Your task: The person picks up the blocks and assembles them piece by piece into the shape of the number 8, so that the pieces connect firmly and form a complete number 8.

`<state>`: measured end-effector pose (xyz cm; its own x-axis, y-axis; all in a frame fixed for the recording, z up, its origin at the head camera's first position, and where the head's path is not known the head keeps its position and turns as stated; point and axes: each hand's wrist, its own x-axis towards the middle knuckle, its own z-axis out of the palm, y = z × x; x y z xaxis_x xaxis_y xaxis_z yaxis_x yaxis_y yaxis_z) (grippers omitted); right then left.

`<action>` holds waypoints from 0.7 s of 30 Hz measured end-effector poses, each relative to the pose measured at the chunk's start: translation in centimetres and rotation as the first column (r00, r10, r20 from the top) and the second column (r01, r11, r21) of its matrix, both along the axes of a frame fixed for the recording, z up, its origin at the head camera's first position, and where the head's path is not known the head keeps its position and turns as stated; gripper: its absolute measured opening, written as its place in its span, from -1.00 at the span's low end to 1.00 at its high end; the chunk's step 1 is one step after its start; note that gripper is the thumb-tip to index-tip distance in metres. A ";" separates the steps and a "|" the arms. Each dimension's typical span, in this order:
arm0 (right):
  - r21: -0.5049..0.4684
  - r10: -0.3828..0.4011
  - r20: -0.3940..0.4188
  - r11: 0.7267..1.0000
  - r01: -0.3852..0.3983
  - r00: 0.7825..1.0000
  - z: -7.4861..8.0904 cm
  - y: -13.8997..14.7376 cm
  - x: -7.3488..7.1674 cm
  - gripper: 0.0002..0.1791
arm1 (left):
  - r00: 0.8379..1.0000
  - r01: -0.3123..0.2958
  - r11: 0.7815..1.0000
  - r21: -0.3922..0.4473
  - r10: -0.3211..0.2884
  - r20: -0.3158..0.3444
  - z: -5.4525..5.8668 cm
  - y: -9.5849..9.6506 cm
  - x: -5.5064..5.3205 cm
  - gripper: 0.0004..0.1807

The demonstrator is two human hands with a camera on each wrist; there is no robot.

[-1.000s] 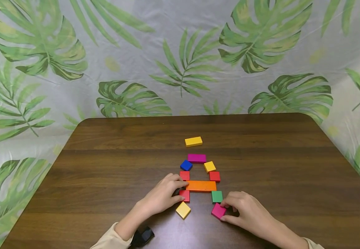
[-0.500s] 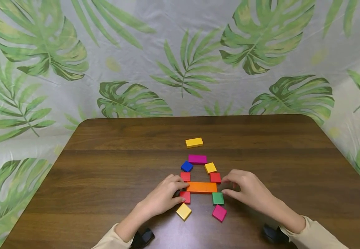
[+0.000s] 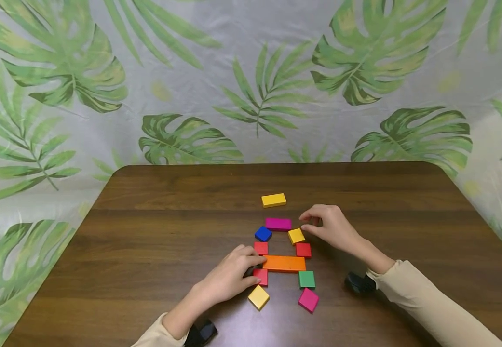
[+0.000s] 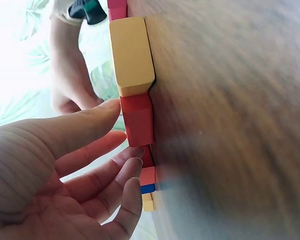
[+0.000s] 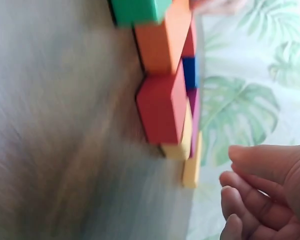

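My left hand rests at the left side of a block layout. Its thumb touches the lower red block, and its index finger reaches the left end of the long orange block. In the left wrist view the fingers are loosely bent around nothing. My right hand hovers at the upper right, fingertips beside the small yellow block and near the magenta block. The right wrist view shows that hand bare of any block, its fingers loosely bent.
On the brown table, a yellow bar lies beyond the layout. Around the orange block are a blue block, two red blocks, a green block, a pink block and a pale yellow block.
My right hand has let go of the pink block and moved away from me, past the green and red blocks, to the upper yellow one. My left hand has stayed put.
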<state>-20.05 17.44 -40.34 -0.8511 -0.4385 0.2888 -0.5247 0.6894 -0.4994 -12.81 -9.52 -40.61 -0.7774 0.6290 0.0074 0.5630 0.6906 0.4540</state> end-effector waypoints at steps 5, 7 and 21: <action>-0.060 -0.030 0.050 0.998 0.033 0.998 -0.6 -0.1 -2.6 -0.85 | 1.000 -0.005 1.000 -0.007 0.005 0.008 0.1 0.0 0.0 -0.61; -0.073 -0.045 0.075 0.996 0.050 0.996 -0.9 -0.1 -3.4 -0.85 | 1.000 -0.005 1.000 -0.007 0.005 0.008 0.1 0.0 0.0 -0.61; -0.104 -0.105 0.249 0.985 0.135 0.963 -2.7 -0.4 -7.4 -0.73 | 1.000 -0.004 1.000 -0.014 0.004 0.015 0.1 0.1 0.0 -0.60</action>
